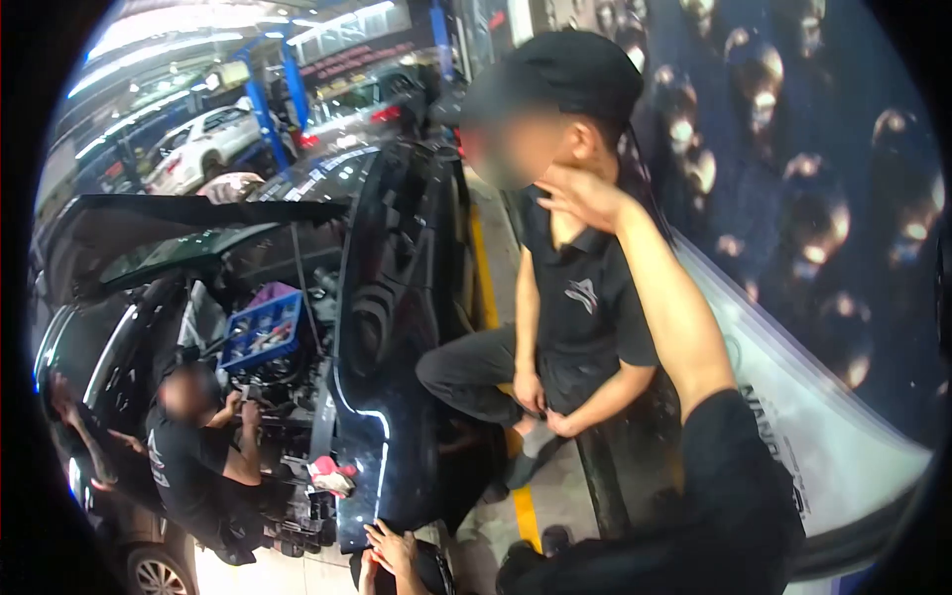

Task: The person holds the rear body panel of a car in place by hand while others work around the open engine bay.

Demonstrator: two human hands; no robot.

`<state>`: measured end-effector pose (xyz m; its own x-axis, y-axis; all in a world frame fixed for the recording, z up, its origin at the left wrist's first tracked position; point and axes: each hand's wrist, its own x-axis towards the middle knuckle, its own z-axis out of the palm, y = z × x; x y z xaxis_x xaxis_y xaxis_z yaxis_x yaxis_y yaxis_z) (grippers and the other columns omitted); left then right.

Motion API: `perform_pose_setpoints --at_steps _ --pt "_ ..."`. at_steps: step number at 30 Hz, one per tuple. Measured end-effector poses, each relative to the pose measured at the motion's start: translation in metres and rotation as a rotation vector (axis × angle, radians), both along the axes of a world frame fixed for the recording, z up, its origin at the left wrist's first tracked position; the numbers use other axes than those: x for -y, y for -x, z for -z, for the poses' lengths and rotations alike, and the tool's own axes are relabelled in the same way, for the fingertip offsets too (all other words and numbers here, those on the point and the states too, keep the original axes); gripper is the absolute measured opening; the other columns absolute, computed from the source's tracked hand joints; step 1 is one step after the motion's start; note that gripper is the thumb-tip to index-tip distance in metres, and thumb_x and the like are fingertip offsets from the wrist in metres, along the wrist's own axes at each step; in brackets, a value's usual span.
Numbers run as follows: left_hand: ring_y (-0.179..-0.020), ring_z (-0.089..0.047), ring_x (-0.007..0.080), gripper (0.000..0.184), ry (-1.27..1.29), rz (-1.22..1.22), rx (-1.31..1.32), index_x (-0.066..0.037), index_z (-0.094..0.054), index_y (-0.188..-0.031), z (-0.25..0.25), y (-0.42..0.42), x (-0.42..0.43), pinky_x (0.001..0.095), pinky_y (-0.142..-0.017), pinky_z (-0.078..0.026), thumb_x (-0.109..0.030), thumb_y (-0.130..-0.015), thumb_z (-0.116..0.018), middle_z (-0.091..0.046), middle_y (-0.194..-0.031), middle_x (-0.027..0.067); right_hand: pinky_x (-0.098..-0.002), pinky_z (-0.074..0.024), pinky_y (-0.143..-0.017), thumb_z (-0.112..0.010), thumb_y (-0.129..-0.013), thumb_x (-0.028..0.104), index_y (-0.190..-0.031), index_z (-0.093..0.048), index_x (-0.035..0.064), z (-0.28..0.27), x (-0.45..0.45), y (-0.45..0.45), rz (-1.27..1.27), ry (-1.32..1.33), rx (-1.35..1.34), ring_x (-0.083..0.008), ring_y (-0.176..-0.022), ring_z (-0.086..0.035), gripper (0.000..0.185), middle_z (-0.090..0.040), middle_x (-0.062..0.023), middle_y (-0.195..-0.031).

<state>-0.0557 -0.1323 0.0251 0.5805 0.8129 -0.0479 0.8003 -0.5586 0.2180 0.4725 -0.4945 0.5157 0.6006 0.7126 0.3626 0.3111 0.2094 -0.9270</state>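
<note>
Head view: right hand (590, 203) is up at the neck of a co-worker (575, 337), fingers extended and spread apart, not wrapped around anything. Can't tell if they touch skin or collar. Left hand out of frame, so can't tell its fingers' state. Co-worker is right of centre, directly in front: black cap (595, 74), black polo, one knee bent, both hands together at the lap.

Left of that: dark car (397, 307), hood (159, 220) raised, blue tray (260, 357) of small items over the engine bay. Second person (183, 456) at the car's front, hands toward the bay. Red-and-white cloth (332, 478) near the front edge. Another pair of hands (397, 550) low at the car's corner. Behind: white car (213, 137), blue lift post (268, 129).
</note>
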Motion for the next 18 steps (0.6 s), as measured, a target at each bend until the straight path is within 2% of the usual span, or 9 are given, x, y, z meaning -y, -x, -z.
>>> perform_pose_setpoints --at_steps 1,4,5,6,8,12,13,14,18 --pt "-0.139 -0.025 0.0510 0.098 0.053 -0.027 -0.001 0.000 -0.022 -0.151 -0.004 0.000 0.002 0.0554 -0.112 -0.032 -0.028 -0.070 -0.069 -0.016 -0.154 0.0339 -0.0407 -0.0289 -0.114 -0.048 -0.102 0.039 -0.151 -0.033 0.0041 0.008 0.000 0.005 0.049 0.090 0.308 -0.0218 -0.145 -0.031 0.062 -0.035 -0.0079 -0.156" --pt "-0.138 -0.025 0.0501 0.095 0.055 -0.029 0.059 0.001 -0.025 -0.149 -0.004 -0.002 0.005 0.0600 -0.112 -0.028 -0.027 -0.069 -0.068 -0.016 -0.153 0.0351 -0.0358 -0.0366 -0.110 -0.058 -0.097 0.018 -0.146 -0.042 0.0040 0.021 0.008 0.043 -0.138 0.156 -0.026 -0.0216 -0.135 -0.045 0.054 -0.050 -0.0092 -0.144" --pt "-0.138 -0.024 0.0515 0.099 0.032 -0.011 0.030 0.005 -0.022 -0.149 -0.001 -0.001 0.003 0.0594 -0.112 -0.029 -0.033 -0.070 -0.069 -0.015 -0.155 0.0337 -0.0365 -0.0399 -0.109 -0.058 -0.096 0.018 -0.142 -0.046 0.0020 0.042 0.006 0.043 -0.186 0.254 0.095 -0.0223 -0.132 -0.048 0.050 -0.053 -0.0106 -0.141" --pt "-0.141 -0.025 0.0476 0.101 0.035 0.001 -0.108 -0.007 -0.016 -0.155 -0.022 -0.002 0.014 0.0598 -0.110 -0.032 -0.048 -0.080 -0.071 -0.006 -0.158 0.0310 -0.0355 -0.0429 -0.104 -0.057 -0.099 0.026 -0.138 -0.051 0.0027 0.058 0.005 0.058 -0.212 0.213 0.120 -0.0204 -0.123 -0.056 0.046 -0.062 -0.0123 -0.130" --pt "-0.141 -0.028 0.0434 0.095 -0.005 -0.022 -0.112 -0.008 -0.021 -0.154 -0.014 -0.006 0.015 0.0602 -0.106 -0.036 -0.046 -0.081 -0.070 -0.007 -0.159 0.0276 -0.0387 -0.0431 -0.106 -0.056 -0.100 0.028 -0.142 -0.045 0.0003 0.099 0.003 0.091 -0.344 0.143 -0.162 -0.0251 -0.124 -0.056 0.051 -0.059 -0.0147 -0.133" --pt "-0.140 -0.029 0.0453 0.101 -0.028 -0.022 -0.197 -0.008 -0.018 -0.154 -0.004 -0.008 0.011 0.0607 -0.106 -0.036 -0.051 -0.079 -0.070 -0.010 -0.159 0.0281 -0.0367 -0.0507 -0.093 -0.056 -0.100 0.031 -0.145 -0.040 0.0062 0.255 0.017 0.130 -0.432 0.210 -0.397 -0.0256 -0.113 -0.062 0.054 -0.059 -0.0155 -0.131" --pt "-0.140 -0.027 0.0473 0.102 -0.026 -0.007 -0.153 -0.008 -0.018 -0.154 -0.003 -0.005 0.012 0.0620 -0.106 -0.036 -0.051 -0.078 -0.071 -0.010 -0.158 0.0285 -0.0296 -0.0530 -0.078 -0.057 -0.099 0.040 -0.126 -0.056 0.0065 0.304 0.020 0.156 -0.069 0.321 -0.953 -0.0183 -0.091 -0.065 0.043 -0.067 -0.0078 -0.107" --pt "-0.140 -0.027 0.0479 0.102 -0.013 -0.002 -0.150 -0.008 -0.018 -0.154 -0.004 -0.003 0.012 0.0623 -0.106 -0.036 -0.050 -0.078 -0.071 -0.011 -0.158 0.0289 -0.0302 -0.0498 -0.066 -0.060 -0.097 0.035 -0.128 -0.054 0.0044 0.316 0.027 0.179 -0.152 0.239 -0.976 -0.0176 -0.077 -0.064 0.045 -0.067 -0.0050 -0.098" --pt "-0.139 -0.026 0.0508 0.101 0.035 0.046 -0.089 -0.005 -0.018 -0.154 -0.028 0.000 0.021 0.0616 -0.107 -0.036 -0.049 -0.079 -0.070 -0.015 -0.157 0.0298 -0.0326 -0.0466 -0.053 -0.058 -0.094 0.049 -0.093 -0.070 0.0086 0.577 0.097 0.271 0.242 0.596 -0.994 -0.0187 -0.063 -0.062 0.042 -0.067 -0.0030 -0.077"
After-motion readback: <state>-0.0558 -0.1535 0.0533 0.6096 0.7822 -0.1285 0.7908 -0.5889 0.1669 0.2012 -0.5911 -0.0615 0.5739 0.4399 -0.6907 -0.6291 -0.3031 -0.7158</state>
